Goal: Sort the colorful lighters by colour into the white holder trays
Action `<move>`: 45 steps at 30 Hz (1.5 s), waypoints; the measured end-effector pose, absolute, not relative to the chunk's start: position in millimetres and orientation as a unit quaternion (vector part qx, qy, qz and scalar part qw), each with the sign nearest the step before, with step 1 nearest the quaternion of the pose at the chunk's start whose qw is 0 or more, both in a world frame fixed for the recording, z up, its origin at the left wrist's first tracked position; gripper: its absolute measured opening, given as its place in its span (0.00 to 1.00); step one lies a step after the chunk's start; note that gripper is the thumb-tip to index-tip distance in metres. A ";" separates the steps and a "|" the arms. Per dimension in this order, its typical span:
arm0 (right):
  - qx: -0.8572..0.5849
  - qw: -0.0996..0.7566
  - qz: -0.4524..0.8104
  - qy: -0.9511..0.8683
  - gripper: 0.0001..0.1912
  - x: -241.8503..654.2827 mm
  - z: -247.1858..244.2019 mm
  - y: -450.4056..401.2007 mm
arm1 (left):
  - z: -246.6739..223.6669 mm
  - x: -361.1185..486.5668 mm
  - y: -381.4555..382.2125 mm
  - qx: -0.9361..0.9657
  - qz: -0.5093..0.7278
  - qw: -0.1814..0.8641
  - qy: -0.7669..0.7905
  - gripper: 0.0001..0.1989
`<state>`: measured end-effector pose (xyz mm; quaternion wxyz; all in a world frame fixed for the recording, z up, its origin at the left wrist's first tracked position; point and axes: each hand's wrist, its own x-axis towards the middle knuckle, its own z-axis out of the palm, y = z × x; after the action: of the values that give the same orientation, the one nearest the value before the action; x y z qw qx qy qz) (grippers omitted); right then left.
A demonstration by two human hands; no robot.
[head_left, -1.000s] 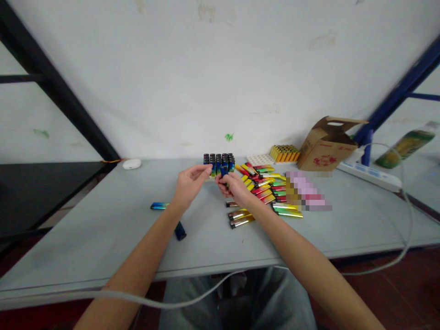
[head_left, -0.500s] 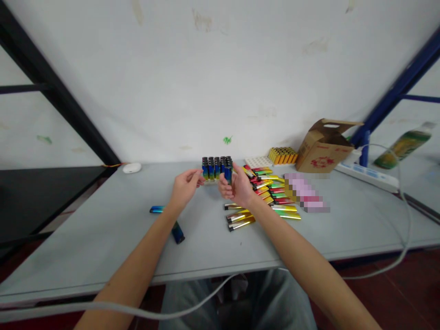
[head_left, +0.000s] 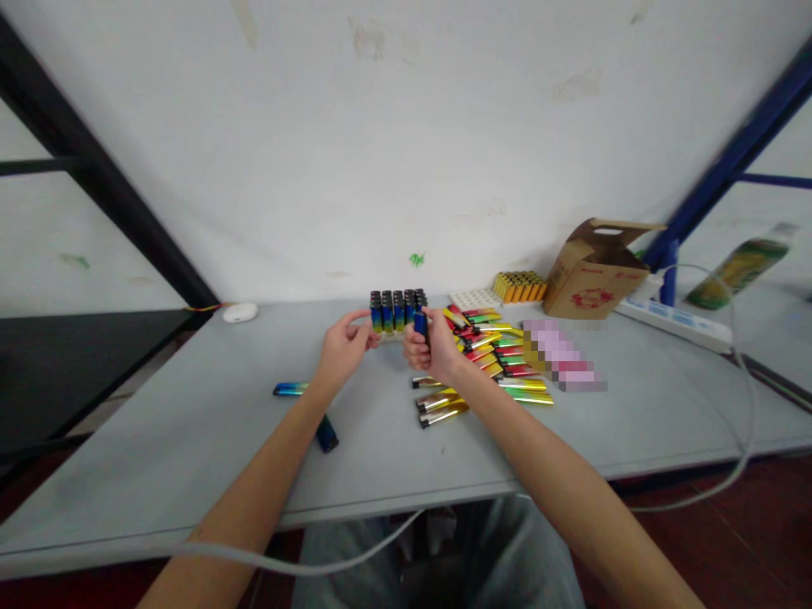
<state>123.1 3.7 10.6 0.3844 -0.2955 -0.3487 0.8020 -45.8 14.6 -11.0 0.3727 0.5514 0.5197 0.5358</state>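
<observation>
Blue lighters with black tops (head_left: 393, 311) stand upright in rows in a white holder near the wall. My right hand (head_left: 432, 348) is closed around one blue lighter (head_left: 420, 323), held upright just in front of the rows. My left hand (head_left: 348, 345) is at the left front of the rows, its fingertips near the corner of the holder; whether they touch it is unclear. Two more blue lighters, one (head_left: 290, 389) farther left and another (head_left: 327, 434) beside my left forearm, lie on the table. Yellow, red and green lighters (head_left: 482, 342) lie piled right of my right hand.
At the back right are a white perforated tray (head_left: 475, 299), a block of yellow lighters (head_left: 518, 288), an open cardboard box (head_left: 593, 275) and a power strip (head_left: 676, 323). A blurred pink item (head_left: 564, 355) lies right of the pile. A white case (head_left: 240, 313) sits back left.
My right thumb has closed down over the top of the held lighter. My left hand has shifted slightly lower beside the rows. The whole view has moved a little.
</observation>
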 end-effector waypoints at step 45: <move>-0.283 0.383 0.788 -0.390 0.28 120.7 -0.4 3.4 | -11.6 -45.7 12.0 0.597 0.514 0.336 0.517 0.19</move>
<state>120.7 3.4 -0.4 0.3835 -0.2830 -0.3898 0.7880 -45.7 12.0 -11.6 0.3357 0.5967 0.5171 0.5137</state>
